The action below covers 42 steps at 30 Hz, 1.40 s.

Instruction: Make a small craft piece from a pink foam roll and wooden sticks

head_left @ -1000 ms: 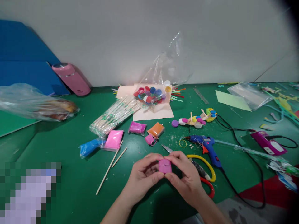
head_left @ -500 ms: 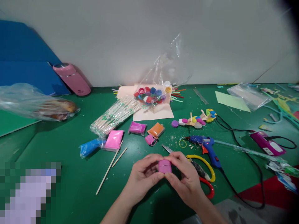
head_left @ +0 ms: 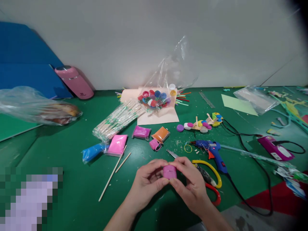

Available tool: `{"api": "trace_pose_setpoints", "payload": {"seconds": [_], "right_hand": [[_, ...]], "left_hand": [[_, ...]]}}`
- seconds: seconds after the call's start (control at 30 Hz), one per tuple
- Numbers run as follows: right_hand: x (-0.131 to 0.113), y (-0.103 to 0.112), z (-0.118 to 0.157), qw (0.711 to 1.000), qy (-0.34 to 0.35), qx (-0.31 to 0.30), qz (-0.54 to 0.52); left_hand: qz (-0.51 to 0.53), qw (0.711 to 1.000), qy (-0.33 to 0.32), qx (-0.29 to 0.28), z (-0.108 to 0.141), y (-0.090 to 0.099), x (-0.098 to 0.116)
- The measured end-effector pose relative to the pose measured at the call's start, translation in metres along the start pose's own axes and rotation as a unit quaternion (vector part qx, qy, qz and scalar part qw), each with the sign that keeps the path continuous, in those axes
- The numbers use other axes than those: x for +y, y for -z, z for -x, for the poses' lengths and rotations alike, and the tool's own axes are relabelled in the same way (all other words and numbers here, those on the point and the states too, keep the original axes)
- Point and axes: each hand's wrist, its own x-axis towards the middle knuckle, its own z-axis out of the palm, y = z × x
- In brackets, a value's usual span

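Note:
Between the fingertips of both hands is a pink bottle cap (head_left: 169, 172), with a dark slit across its side. My left hand (head_left: 150, 179) pinches it from the left, thumb below and forefinger above. From the right, my right hand (head_left: 189, 181) grips it the same way, and the two thumbs nearly meet. Just beyond my hands lie scissors (head_left: 211, 170) with yellow and red handles, partly hidden by my right hand. Another pink cap (head_left: 155, 145) rests beside an orange clay packet (head_left: 161, 134). Two wooden sticks (head_left: 113, 175) lie left of my hands.
A blue glue gun (head_left: 214, 149) lies to the right, its cord (head_left: 268, 186) curving toward the table edge. Behind are a bag of bottle caps (head_left: 154, 98), bagged chopsticks (head_left: 117, 120) and a clothespin figure (head_left: 202, 124). A pink flask (head_left: 74, 81) leans at back left.
Both hands keep their grip on the pink bottle cap. The slit in its side looks slightly narrower; nothing else has visibly moved.

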Motion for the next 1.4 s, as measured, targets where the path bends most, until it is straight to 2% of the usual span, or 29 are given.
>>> {"api": "trace_pose_setpoints", "payload": {"seconds": [1.4], "right_hand": [[0.0025,-0.0016,0.001,1.0,0.013,0.017,-0.019]], "left_hand": [[-0.013,1.0,0.0,-0.007,0.0007,0.0017,-0.0022]]}}
